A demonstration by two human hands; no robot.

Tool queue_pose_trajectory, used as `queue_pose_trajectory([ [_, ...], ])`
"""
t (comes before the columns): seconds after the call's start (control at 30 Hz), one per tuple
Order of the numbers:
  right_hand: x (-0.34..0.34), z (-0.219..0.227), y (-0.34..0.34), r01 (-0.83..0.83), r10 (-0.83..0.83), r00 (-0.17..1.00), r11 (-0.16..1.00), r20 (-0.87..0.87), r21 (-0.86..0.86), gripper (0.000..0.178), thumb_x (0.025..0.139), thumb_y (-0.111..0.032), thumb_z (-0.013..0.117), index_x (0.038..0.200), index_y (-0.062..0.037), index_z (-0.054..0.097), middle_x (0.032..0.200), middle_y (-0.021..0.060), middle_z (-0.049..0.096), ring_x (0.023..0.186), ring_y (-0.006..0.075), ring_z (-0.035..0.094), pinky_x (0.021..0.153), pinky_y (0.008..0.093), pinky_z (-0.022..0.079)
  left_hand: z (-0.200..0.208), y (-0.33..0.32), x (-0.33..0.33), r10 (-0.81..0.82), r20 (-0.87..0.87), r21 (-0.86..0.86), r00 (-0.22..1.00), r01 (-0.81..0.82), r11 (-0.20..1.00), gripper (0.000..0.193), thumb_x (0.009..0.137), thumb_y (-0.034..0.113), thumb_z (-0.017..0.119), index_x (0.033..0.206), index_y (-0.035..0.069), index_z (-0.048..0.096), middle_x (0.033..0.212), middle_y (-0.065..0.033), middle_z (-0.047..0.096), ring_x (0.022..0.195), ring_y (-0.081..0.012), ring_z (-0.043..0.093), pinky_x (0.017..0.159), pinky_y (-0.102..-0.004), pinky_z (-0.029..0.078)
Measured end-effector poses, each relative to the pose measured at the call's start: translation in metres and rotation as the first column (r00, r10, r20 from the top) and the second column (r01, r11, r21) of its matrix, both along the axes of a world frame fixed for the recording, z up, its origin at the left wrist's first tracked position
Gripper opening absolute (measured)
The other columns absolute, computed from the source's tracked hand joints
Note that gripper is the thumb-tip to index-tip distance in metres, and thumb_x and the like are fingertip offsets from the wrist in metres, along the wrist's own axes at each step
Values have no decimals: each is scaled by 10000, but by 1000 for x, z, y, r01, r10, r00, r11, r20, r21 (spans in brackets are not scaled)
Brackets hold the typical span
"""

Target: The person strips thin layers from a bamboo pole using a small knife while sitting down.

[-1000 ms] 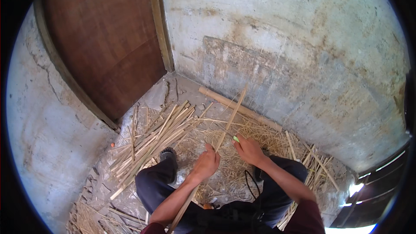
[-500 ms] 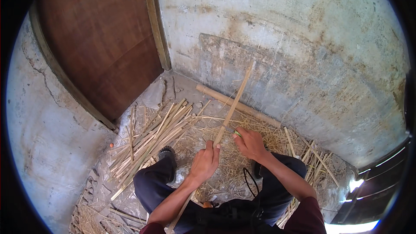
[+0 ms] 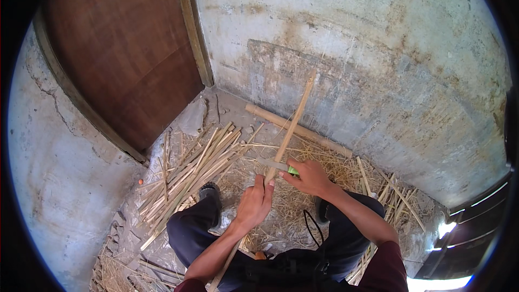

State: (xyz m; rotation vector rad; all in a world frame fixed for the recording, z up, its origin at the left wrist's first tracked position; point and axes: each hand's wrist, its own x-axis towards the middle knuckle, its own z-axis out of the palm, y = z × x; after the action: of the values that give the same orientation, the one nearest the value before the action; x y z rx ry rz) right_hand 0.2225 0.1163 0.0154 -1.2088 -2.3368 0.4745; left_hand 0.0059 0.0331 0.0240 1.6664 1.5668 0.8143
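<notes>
A long flat bamboo strip (image 3: 294,124) slants from beside my left thigh up toward the far wall. Around its middle, my left hand (image 3: 255,204) is closed. Just beyond those fingers, my right hand (image 3: 309,177) grips a knife (image 3: 277,164) by its green handle. The grey blade lies across the strip, touching it or very close over it. Most of the handle is hidden in my right fist. Thin shavings (image 3: 289,216) cover the floor below both hands.
Split bamboo strips (image 3: 197,167) lie piled at the left, before a brown door (image 3: 124,48). A thick bamboo pole (image 3: 303,132) rests along the base of the stained wall (image 3: 367,65). More strips (image 3: 400,200) lie at the right, and a pale plastic sheet (image 3: 193,117) near the door corner.
My right hand has moved left and slightly down, bringing the knife blade across the strip near my left fingers. The strip's far end has shifted slightly left. My left hand stays about where it was.
</notes>
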Motion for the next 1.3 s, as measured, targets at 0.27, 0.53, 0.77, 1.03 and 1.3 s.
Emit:
queue_pose_trajectory([
  [0.27, -3, -15, 9, 188, -192, 981, 969, 11, 157, 198, 916, -279, 794, 971, -94, 748, 679, 193, 682, 625, 417, 700, 566, 512, 536, -19, 0, 4, -23, -82, 87, 996, 30, 996, 310, 1151, 271, 529, 1155, -38, 500, 679, -318, 664, 665, -573, 671, 620, -660, 518],
  [0.53, -10, -20, 8, 251, -265, 964, 942, 31, 224, 172, 928, -231, 765, 1037, -101, 788, 686, 182, 714, 626, 397, 722, 590, 508, 561, -15, -5, 8, -21, -209, 130, 978, 50, 990, 302, 1148, 253, 538, 1133, -45, 488, 696, -329, 671, 658, -564, 678, 596, -648, 534],
  [0.77, -15, -41, 21, 328, -348, 934, 925, 82, 193, 158, 939, -226, 751, 1020, -94, 783, 682, 198, 710, 611, 393, 725, 576, 524, 555, -24, -1, 14, 25, -192, 43, 981, -17, 999, 270, 1143, 233, 545, 1127, -29, 482, 710, -348, 656, 692, -593, 654, 632, -673, 502],
  [1.03, -21, -48, 11, 255, -277, 950, 955, 148, 151, 204, 933, -199, 733, 1099, -105, 808, 702, 202, 730, 603, 401, 731, 575, 516, 572, -34, 5, 4, -9, -173, 87, 985, 24, 996, 305, 1142, 242, 543, 1102, -58, 501, 693, -342, 664, 658, -567, 674, 600, -654, 529],
  [1.3, -19, -43, 19, 322, -339, 936, 934, 99, 156, 195, 935, -175, 720, 1090, -96, 807, 732, 214, 742, 629, 402, 742, 591, 513, 581, -35, 0, 15, 9, -147, 95, 989, 5, 995, 276, 1136, 207, 549, 1078, -56, 494, 671, -340, 638, 663, -579, 654, 605, -656, 496],
])
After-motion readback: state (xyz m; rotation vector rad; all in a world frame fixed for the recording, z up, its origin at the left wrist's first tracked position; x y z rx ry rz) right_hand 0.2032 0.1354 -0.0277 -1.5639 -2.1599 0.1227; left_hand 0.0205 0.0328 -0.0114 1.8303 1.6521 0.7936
